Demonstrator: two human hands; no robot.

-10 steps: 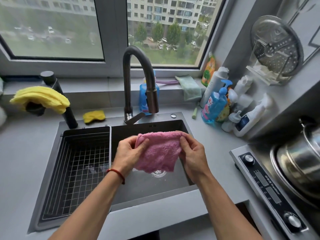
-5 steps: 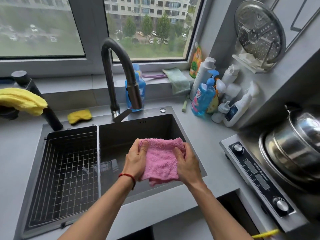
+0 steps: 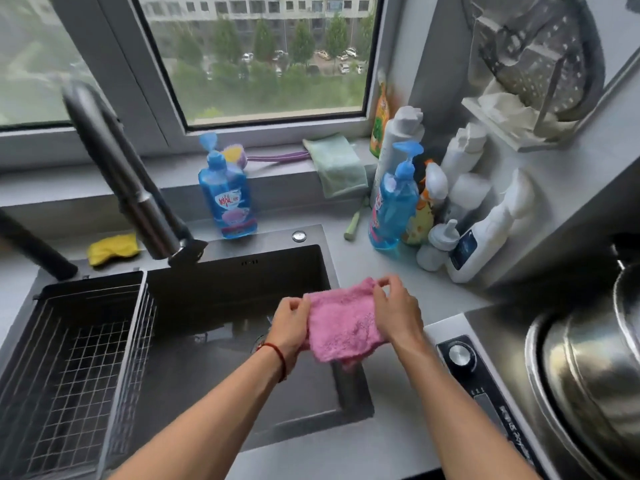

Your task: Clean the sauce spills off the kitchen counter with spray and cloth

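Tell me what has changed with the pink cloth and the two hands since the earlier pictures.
The fluffy pink cloth, gripped by the left hand and right hand, has moved right, from above the dark sink's middle to its right rim, near the grey counter. Neither hand let go. The bottles and yellow sponge stayed.

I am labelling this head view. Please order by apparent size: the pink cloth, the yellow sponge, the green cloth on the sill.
1. pink cloth, though it is nearest the camera
2. green cloth
3. yellow sponge
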